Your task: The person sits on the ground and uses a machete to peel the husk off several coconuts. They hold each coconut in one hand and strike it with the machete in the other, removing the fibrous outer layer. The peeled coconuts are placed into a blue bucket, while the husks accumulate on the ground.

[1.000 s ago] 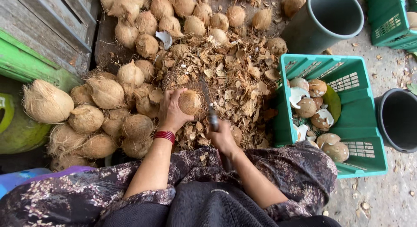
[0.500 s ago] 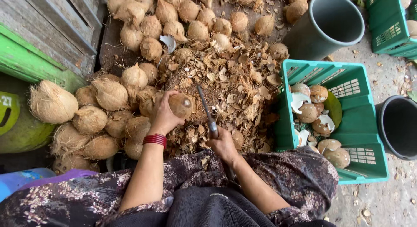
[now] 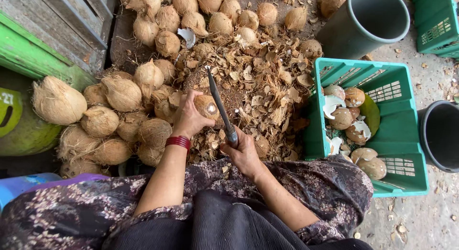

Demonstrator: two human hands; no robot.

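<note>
Near the middle of the frame the left hand (image 3: pixel 189 118) has its grip wrapped around a small, partly husked coconut (image 3: pixel 206 106), holding it just above a mound of brown husk chips (image 3: pixel 258 92) that covers the ground in the upper centre. A red bangle (image 3: pixel 178 142) sits on that wrist. The right hand (image 3: pixel 244 152), slightly lower and to the right, has its grip clenched on the handle of a long knife (image 3: pixel 220 106); the blade runs up and to the left, passing just beside the right edge of the coconut, with its tip pointing toward the top of the frame. Whether the blade touches the shell cannot be told. To the left, from the upper centre down to the lower left, lies a heap of fibrous, unhusked coconuts (image 3: pixel 122 94). On the right stands a green plastic crate (image 3: pixel 404 135) holding peeled coconuts and broken white pieces (image 3: pixel 342 118). A grey bucket (image 3: pixel 368 20) stands at the upper right, and a dark bucket (image 3: pixel 442 135) shows at the right edge. The person's patterned dark garment (image 3: pixel 311 188) fills the bottom of the frame.
</note>
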